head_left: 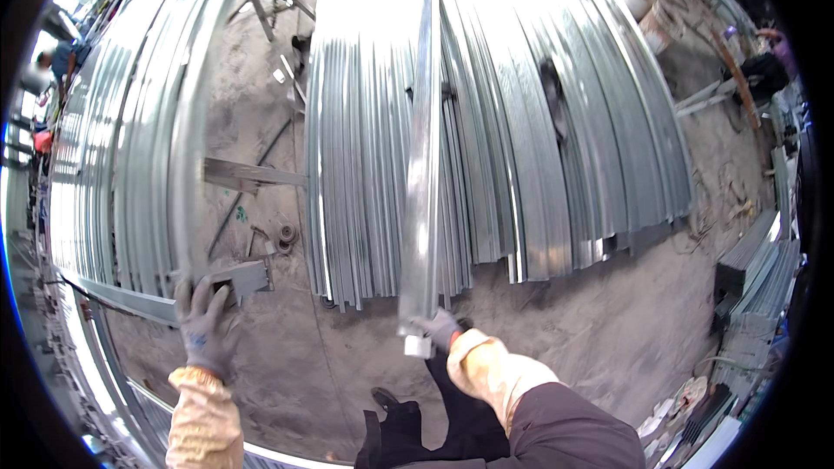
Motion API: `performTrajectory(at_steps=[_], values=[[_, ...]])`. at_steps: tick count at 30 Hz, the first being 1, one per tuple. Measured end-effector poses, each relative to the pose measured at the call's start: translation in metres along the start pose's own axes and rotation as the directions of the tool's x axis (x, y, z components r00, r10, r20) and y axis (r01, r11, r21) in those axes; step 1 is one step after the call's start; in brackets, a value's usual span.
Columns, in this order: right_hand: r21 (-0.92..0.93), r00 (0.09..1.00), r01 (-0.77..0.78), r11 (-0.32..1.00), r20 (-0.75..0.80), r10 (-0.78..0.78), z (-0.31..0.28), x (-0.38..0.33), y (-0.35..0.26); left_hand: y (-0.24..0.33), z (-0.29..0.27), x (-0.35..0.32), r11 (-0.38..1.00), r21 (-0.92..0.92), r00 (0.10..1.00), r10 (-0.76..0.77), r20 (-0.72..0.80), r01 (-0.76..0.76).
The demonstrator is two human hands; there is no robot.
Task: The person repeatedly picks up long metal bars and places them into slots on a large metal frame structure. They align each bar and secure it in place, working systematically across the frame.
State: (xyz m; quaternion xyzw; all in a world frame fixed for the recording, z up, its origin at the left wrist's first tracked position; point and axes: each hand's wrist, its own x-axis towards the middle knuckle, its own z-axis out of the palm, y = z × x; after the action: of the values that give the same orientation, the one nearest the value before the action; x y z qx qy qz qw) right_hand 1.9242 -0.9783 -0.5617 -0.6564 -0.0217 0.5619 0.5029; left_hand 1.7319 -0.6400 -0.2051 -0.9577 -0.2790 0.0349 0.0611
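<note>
Here right hand (439, 327) grips metal channel's (423, 174) near end; left hand (204, 323) spread on rack beam (246, 279)

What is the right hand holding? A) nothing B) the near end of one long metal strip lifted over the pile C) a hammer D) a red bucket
B: the gloved right hand grips the near end of a long metal strip that runs away over the pile of metal strips on the ground.
</note>
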Motion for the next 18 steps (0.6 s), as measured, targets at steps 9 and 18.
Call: performTrajectory(at_steps=[9, 18], values=[[0.318, 0.821, -0.384, 0.867, 0.548, 0.162, 0.185, -0.233, 0.022, 0.033, -0.026, -0.048, 0.978, -0.197, 0.996, 0.058, -0.065, -0.070], [-0.242, 0.022, -0.809, 0.535, 0.898, 0.440, 0.293, -0.374, 0.020, 0.047, 0.064, -0.340, -0.054, -0.518, 0.503, 0.345, 0.792, 0.854]])
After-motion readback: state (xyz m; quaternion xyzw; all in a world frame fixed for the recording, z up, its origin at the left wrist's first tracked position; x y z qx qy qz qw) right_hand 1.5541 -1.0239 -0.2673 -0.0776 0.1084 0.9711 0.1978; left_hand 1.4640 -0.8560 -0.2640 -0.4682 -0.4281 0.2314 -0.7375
